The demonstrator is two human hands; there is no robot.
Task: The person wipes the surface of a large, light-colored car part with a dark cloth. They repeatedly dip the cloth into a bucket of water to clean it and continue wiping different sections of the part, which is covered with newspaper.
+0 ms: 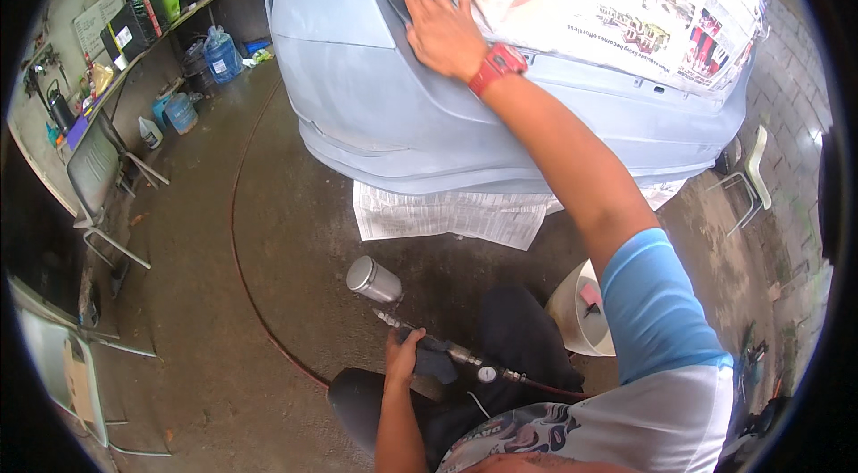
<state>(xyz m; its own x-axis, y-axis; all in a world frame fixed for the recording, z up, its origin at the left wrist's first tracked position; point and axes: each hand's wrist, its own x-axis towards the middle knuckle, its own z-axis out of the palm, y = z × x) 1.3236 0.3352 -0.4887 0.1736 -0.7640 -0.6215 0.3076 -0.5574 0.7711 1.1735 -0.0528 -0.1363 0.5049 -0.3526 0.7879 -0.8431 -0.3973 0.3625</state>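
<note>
My right hand (pixel 442 37), with a red watch on its wrist, lies with fingers stretched out on the car's grey, primer-coloured rear bumper (pixel 402 106). Its fingertips are beside the edge of the masking newspaper (pixel 652 8) and over a dark patch on the panel. Low in front of me, my left hand (pixel 404 355) is wrapped round a spray gun (pixel 391 319) with a silver metal cup (pixel 374 280). A small round gauge (pixel 486 374) sits on the gun's air line. Dark grey cloth (pixel 435 363) shows beside the left hand; whether the hand holds it I cannot tell.
A reddish air hose (pixel 234 214) curves over the concrete floor. Newspaper sheets (pixel 447 214) hang beneath the bumper. By my right knee stands a white bucket (pixel 567 308). Chairs (pixel 94 173), water jugs (pixel 222 54) and a cluttered shelf (pixel 134 62) line the left; another chair (pixel 756 171) stands right.
</note>
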